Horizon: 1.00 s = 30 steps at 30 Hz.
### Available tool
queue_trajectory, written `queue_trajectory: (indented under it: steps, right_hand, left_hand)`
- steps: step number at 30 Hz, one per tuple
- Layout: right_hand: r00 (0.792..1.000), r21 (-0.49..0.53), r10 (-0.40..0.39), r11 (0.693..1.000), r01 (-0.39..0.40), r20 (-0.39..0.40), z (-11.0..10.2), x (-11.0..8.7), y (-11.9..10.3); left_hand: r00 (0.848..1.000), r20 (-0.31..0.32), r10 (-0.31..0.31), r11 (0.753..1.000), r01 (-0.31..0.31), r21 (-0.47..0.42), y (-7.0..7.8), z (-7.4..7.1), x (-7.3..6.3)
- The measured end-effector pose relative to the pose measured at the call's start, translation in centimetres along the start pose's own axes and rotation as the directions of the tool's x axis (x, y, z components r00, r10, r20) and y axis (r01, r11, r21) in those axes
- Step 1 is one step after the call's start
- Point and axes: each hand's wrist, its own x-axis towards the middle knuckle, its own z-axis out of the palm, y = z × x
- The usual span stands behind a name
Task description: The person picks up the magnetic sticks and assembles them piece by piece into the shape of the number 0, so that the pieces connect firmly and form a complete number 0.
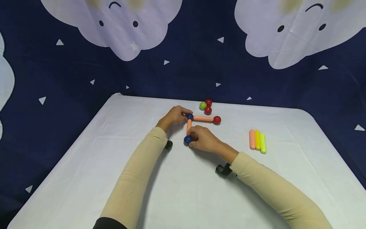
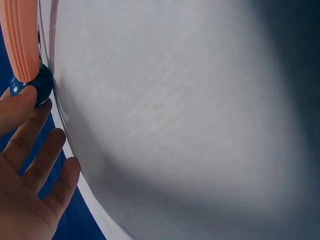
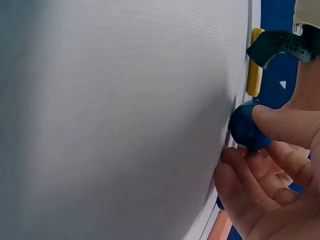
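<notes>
Thumb and finger of the left hand [image 1: 176, 115] pinch the far blue ball [image 1: 189, 117], and its other fingers are spread out. The right hand [image 1: 205, 139] pinches the near blue ball [image 1: 187, 140] between thumb and fingers. From the far blue ball, one orange stick [image 1: 203, 119] goes right to a red ball [image 1: 217, 120]. A second orange stick [image 1: 189, 126] comes back toward the near blue ball, but the right hand hides where they meet. It all makes a corner on the far part of the white table [image 1: 114, 184].

The balls look hard, smooth and shiny, so they could roll or slip. Round the sides seems the best place to hold one. The sticks look light and stiff, like plastic, with long grooves that may help fingers grip the middle. Nothing looks easy to break, but a big tug might pop a stick off.

The table top is flat, with soft creases. Behind the corner, a green ball [image 1: 203, 106] and two more red balls [image 1: 207, 110] sit close together. Off to the right, loose sticks [image 1: 257, 140] lie side by side: orange, yellow and lime. A dark blue cloth [image 1: 194, 73] with white clouds [image 1: 123, 31] hangs behind.
</notes>
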Motion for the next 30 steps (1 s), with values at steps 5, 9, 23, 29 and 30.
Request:
queue_trajectory:
  steps: [5,9,23,29,30]
  right_hand:
    - [1.0,-0.014,-0.014,1.0,0.014,-0.002,-0.8,-0.8,0.1]
    - [0.999,-0.036,-0.036,0.999,0.036,-0.018,-2.0,-2.1,0.6]
    - [0.997,-0.053,0.032,0.998,-0.036,-0.069,-6.3,-11.1,5.3]
    - [0.992,-0.055,0.033,0.998,-0.04,-0.119,-7.2,-13.0,6.4]
    - [0.992,-0.056,0.032,0.998,-0.04,-0.126,-7.2,-13.1,6.5]
  left_hand:
    - [1.0,-0.008,-0.001,1.0,0.001,-0.008,-0.1,0.1,0.1]
    - [1.0,-0.01,0.004,1.0,-0.004,-0.011,-0.3,0.1,0.1]
    - [1.0,0.021,-0.006,0.999,0.007,-0.05,-0.1,0.3,0.2]
    - [1.0,0.004,-0.026,0.999,0.026,-0.044,-0.3,0.3,0.2]
    - [1.0,0.002,-0.023,0.999,0.023,-0.043,-0.3,0.4,0.2]
